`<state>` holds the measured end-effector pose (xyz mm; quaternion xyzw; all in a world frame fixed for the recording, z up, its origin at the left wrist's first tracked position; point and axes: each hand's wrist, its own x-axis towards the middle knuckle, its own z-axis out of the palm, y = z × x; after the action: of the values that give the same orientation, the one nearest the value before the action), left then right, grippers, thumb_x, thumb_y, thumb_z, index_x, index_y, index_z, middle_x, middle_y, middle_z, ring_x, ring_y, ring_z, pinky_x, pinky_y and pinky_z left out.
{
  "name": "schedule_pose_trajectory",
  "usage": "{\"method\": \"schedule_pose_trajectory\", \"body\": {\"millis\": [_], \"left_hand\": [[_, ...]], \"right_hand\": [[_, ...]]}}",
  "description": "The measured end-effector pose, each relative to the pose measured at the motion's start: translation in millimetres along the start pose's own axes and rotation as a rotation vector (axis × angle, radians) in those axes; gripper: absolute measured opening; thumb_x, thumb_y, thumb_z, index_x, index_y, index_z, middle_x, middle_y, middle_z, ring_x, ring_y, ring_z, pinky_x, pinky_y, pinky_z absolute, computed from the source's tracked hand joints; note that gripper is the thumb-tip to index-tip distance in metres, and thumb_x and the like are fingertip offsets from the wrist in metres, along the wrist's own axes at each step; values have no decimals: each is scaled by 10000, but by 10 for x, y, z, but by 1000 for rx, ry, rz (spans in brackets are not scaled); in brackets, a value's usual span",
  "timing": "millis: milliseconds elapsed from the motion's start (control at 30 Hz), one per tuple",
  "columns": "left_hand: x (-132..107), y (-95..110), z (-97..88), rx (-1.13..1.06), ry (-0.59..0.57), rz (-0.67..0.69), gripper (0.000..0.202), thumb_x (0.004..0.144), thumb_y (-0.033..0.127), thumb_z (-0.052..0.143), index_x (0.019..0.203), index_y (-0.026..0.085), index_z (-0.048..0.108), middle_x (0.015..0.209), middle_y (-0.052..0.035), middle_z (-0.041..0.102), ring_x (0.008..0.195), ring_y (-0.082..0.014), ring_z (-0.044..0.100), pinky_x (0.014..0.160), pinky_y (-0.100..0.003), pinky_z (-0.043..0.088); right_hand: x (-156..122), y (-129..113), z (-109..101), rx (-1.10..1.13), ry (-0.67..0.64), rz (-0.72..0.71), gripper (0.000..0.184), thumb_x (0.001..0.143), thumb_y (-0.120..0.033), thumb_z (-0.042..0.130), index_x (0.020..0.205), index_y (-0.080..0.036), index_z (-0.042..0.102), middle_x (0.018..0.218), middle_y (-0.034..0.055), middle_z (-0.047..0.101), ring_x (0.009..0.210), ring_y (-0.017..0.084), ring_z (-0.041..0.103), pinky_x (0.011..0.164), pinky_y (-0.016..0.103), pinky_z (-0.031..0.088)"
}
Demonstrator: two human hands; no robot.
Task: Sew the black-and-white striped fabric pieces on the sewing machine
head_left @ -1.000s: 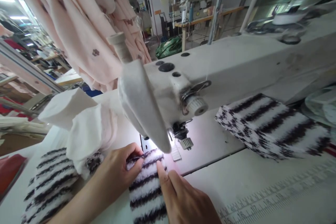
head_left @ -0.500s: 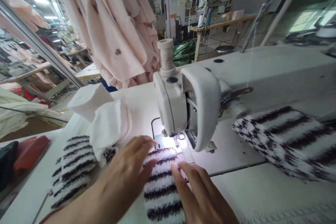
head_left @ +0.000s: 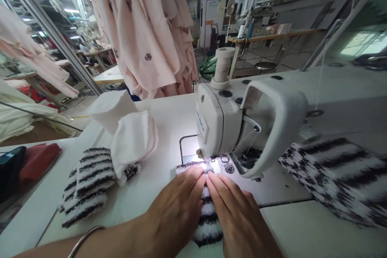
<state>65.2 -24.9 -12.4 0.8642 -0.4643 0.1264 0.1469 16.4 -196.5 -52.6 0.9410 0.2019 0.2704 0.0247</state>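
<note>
Our grip, left hand (head_left: 178, 205) and right hand (head_left: 242, 209), bears down on the cloth (head_left: 209, 210); whether either pinches it, we cannot tell. It lies on the table (head_left: 136, 201), far edge by the machine (head_left: 223, 125). Uneven pressure could skew it; straying closer risks a prick.

- My left hand (head_left: 178, 205) lies on a striped fuzzy piece (head_left: 209, 218), fingertips near the sewing machine's (head_left: 220, 125) lit needle area.
- My right hand (head_left: 236, 209) rests on the same piece, fingertips just beside my left's.
- To my left lie white pieces (head_left: 133, 135) and striped pieces (head_left: 93, 177).
- To my right, a striped stack (head_left: 335, 169).
- Beyond, pink cloth (head_left: 142, 40) hangs.
</note>
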Motion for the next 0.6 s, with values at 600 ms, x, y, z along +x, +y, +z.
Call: {"method": "schedule_pose_trajectory", "body": {"millis": [600], "left_hand": [[-49,-135,-350,-232,-96,-10,312,914,141,440,1218,169,508,1242,-103,543,1147,-185,524,972,-356,485]], "right_hand": [[-73,328,-321,513,-127,12,683,731,118,199,1290,-157,479,1287,35,527,1238,127,388,1011,339,421]]}}
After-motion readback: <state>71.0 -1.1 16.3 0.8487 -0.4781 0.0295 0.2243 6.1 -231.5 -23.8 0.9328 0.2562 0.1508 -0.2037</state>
